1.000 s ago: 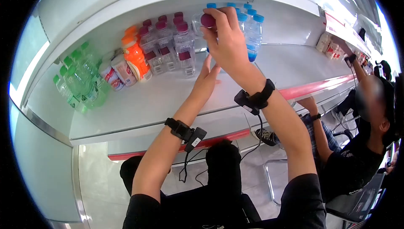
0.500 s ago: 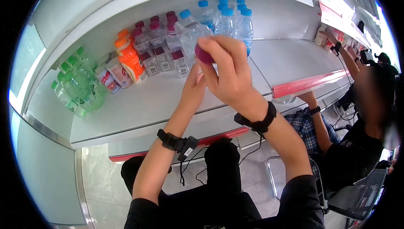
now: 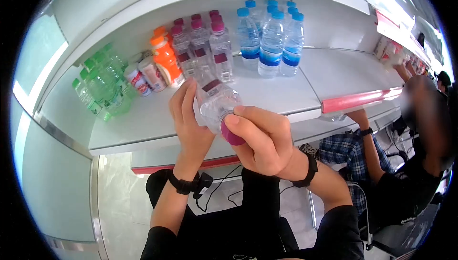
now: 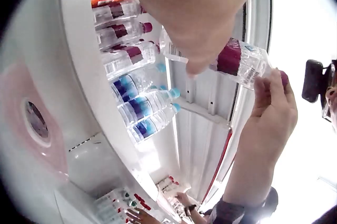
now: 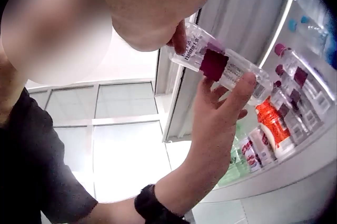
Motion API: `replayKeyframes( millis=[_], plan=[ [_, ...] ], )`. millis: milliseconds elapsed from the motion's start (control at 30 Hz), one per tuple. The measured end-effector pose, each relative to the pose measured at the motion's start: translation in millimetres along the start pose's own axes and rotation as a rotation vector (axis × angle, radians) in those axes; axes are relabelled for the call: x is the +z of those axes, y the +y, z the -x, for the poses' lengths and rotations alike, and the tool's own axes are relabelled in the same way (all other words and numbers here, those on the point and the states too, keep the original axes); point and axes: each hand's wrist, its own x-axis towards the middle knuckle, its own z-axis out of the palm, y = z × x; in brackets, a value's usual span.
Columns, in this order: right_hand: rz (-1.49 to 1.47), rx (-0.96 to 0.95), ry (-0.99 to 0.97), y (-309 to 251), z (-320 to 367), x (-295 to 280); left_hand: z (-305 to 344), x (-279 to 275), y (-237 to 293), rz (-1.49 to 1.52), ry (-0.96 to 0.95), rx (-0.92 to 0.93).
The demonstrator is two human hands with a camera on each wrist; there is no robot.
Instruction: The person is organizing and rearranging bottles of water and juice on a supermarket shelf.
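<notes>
In front of the shelf a clear water bottle [image 3: 218, 100] with a purple cap is held tilted, its cap end towards me. My right hand [image 3: 267, 140] pinches the cap and neck between thumb and fingers. At the bottle's lower part is my left hand [image 3: 190, 126]; the right wrist view shows its thumb [image 5: 243, 88] across the bottle near the base and its fingers on the other side. A dark purple label [image 5: 214, 66] wraps the bottle's middle. Behind it stand several similar purple-capped bottles [image 3: 220, 45].
Blue-capped water bottles [image 3: 272, 45] stand right of the purple-capped group. To the left are orange bottles [image 3: 167, 59], printed cans [image 3: 137, 81] and green bottles [image 3: 107, 88]. The shelf [image 3: 152, 121] has a front edge close below my hands. Another person [image 3: 405, 183] sits at the right.
The purple-capped bottle has come down and away from the blue-capped group, towards me, in my right hand. My left hand has moved left and up to the bottle's lower part.
</notes>
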Motion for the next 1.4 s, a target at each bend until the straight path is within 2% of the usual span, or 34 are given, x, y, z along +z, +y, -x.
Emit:
replayKeyframes(
  millis=[33,67,100,133,233,267,333,367,433,467,633,700,767,800,867,967,1033,1167,1233,1267,1333,1400],
  plan=[
    [-0.015,-0.005,0.007,0,-2,4,0,-6,-11,-0.056,-0.051,0.028],
    [-0.055,0.024,-0.070,1,-4,7,-1,-11,-17,-0.112,-0.106,0.054],
    [-0.094,0.053,-0.149,1,-6,11,-3,-13,-20,-0.076,-0.124,0.020],
    [-0.104,0.052,-0.146,3,-6,17,-3,-13,-25,-0.087,-0.123,0.019],
    [-0.185,0.339,-0.196,17,5,36,4,-9,-47,-0.107,-0.164,-0.214],
    [-0.190,0.339,-0.195,25,11,39,3,-10,-52,-0.113,-0.165,-0.215],
    [-0.189,0.485,-0.171,44,21,43,-13,-9,-54,-0.092,-0.308,-0.695],
    [-0.191,0.482,-0.170,53,30,45,-20,-8,-63,-0.063,-0.354,-0.771],
    [-0.142,0.615,-0.184,72,44,52,-20,-1,-90,-0.021,-0.322,-0.706],
    [-0.144,0.611,-0.185,79,47,57,-16,2,-103,0.023,-0.298,-0.644],
    [-0.108,0.866,-0.263,98,42,78,-11,15,-117,0.025,-0.269,-0.551],
    [-0.009,0.856,-0.289,115,47,94,-7,17,-121,0.013,-0.262,-0.527],
    [0.090,0.847,-0.319,126,54,105,-7,16,-119,-0.192,-0.270,-0.387],
    [0.144,0.829,-0.358,131,56,108,-7,16,-121,-0.192,-0.271,-0.390],
    [0.196,0.806,-0.398,140,58,115,-9,14,-128,-0.285,-0.427,-0.475],
    [0.215,0.901,-0.484,149,59,120,-4,18,-148,-0.193,-0.412,-0.559],
    [0.202,1.042,-0.593,146,50,117,-6,16,-144,-0.225,-0.410,-0.507],
    [0.229,0.973,-0.609,144,46,111,-2,23,-135,-0.310,-0.433,-0.435],
    [0.265,0.920,-0.649,144,42,111,1,27,-140,-0.285,-0.470,-0.476],
    [0.265,0.923,-0.652,150,43,113,2,28,-143,-0.269,-0.508,-0.516],
    [0.142,1.041,-0.790,165,42,121,8,32,-148,-0.266,-0.473,-0.501],
    [0.134,0.993,-0.821,169,36,121,5,31,-150,-0.268,-0.432,-0.475]
  ],
)
